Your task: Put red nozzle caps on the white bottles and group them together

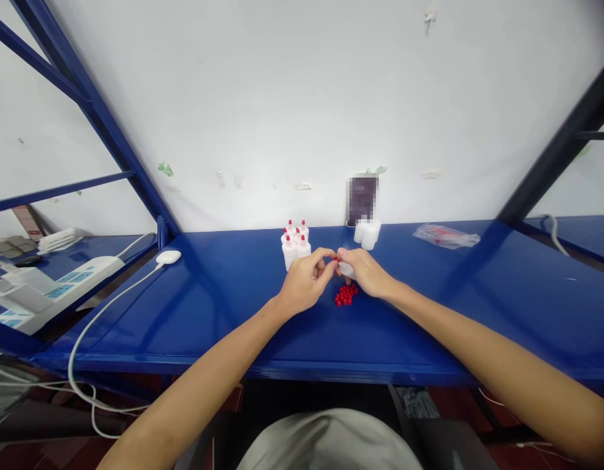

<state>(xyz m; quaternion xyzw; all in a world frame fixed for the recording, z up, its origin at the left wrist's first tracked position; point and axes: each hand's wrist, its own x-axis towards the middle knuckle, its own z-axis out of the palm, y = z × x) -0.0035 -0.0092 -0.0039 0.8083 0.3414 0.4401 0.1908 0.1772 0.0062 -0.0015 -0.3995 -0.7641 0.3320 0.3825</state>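
Forearms (243,343) inward; left hand (304,281) pinching cap (336,259), right hand (368,271) gripping bottle (347,269).

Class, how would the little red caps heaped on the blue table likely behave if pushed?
The red caps would probably scatter, since they lie loose in a heap. Each looks tiny, so is probably light. Some might roll, as they appear roundish.

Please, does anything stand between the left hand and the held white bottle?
Nothing visible does: the left hand pinches a red cap at the tip of the white bottle, which the right hand holds. The loose red caps lie aside, toward the front of the table.
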